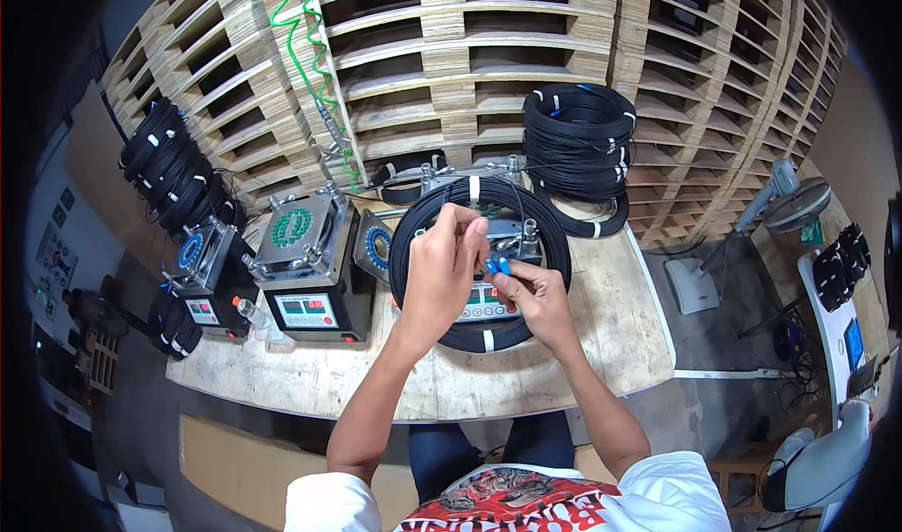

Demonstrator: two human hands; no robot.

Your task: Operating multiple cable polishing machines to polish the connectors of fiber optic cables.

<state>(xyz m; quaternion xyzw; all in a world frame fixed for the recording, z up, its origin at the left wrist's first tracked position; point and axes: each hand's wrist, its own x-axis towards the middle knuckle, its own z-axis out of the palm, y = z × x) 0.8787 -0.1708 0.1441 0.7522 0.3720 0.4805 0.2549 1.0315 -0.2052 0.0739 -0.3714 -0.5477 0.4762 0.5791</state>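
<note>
Pinching blue connectors (498, 267), both hands (489, 278) work over a worn wooden bench (601, 344) before stacked pallets (526, 53).

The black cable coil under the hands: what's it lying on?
The black cable coil rests on a small machine with a lit display. Both hands cover most of its top.

wooden bench (601, 344) | machines (305, 278) | cable coil (479, 335) | stacked coils (578, 142) | bottle (252, 314)

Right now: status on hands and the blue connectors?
Left hand and right hand both pinching blue connectors. Over black cable coil on machine. Nothing blocking.
</note>
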